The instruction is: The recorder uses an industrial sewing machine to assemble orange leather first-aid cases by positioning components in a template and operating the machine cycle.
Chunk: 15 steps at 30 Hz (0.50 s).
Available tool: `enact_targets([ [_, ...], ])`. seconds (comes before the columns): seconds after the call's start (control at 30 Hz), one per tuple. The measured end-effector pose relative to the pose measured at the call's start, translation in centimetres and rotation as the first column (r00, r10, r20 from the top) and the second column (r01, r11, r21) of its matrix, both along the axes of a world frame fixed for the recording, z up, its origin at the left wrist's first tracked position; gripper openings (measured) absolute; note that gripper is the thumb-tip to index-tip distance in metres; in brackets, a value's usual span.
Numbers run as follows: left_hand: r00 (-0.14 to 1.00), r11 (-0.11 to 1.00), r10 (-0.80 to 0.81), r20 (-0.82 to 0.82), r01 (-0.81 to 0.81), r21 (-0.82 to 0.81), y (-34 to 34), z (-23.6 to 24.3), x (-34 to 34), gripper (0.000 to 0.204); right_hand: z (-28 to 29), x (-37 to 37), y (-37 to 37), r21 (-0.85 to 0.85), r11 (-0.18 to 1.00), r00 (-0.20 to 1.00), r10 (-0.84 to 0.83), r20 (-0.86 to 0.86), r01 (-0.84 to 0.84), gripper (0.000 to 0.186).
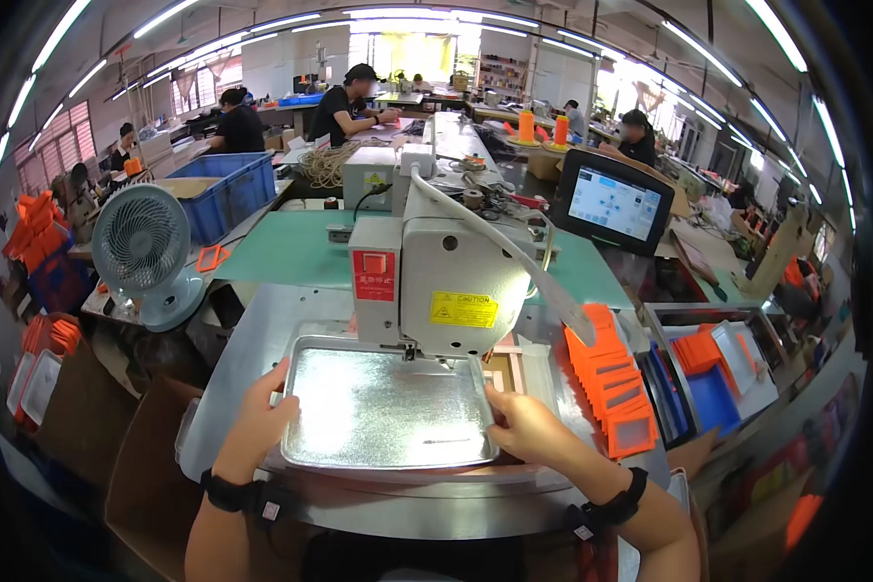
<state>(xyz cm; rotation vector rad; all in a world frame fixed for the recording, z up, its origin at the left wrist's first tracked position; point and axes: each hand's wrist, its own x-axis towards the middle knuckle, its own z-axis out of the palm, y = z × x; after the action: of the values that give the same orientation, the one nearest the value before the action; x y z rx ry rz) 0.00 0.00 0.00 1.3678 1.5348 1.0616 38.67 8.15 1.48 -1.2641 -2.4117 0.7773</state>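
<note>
Left hand (pixel 254 415) clamped on left rim, right hand (pixel 532 425) on right rim of shallow silver tray (pixel 383 407); hands well apart. Tray over metal counter (pixel 407 512), far edge near underside of machine head (pixel 427 262). Orange frames (pixel 613 388) overlapping in row, right. On head: yellow label (pixel 464 309), dark print; red label (pixel 373 286), pale characters. Beyond, lit screen (pixel 613 204), blue icons. Farther from me, co-worker (pixel 338 114), head bowed.

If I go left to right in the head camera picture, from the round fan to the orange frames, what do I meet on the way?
Pale blue fan → left hand → shiny silver tray → right hand → orange frames.
</note>
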Motion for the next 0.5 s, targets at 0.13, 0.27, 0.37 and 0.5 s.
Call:
enact_targets([
  [0.13, 0.702, 0.977, -0.103, 0.705, -0.063, 0.205, -4.7, 5.0, 6.7, 0.094, 0.2, -0.3, 1.5, -0.147, 0.988, 0.995, 0.031, -0.091, -0.044, 0.064],
  [0.27, 0.678, 0.883, -0.246, 0.693, -0.139, 0.449, -8.4, 1.4, 10.8, 0.083, 0.5, -2.0, 2.4, -0.415, 0.909, 0.974, -0.061, -0.217, -0.036, 0.051],
  [0.37, 0.777, 0.909, -0.084, 0.624, -0.197, 0.367, -8.3, 0.0, 13.6, 0.072, -0.3, -2.9, 2.0, -0.518, 0.854, 0.949, -0.12, -0.292, -0.051, 0.042],
  [0.5, 0.535, 0.887, 0.301, 0.789, -0.46, -0.027, -7.5, 0.6, 12.0, 0.049, 0.8, -4.8, -1.7, -0.528, 0.823, 0.922, -0.012, -0.387, -0.211, 0.039],
])
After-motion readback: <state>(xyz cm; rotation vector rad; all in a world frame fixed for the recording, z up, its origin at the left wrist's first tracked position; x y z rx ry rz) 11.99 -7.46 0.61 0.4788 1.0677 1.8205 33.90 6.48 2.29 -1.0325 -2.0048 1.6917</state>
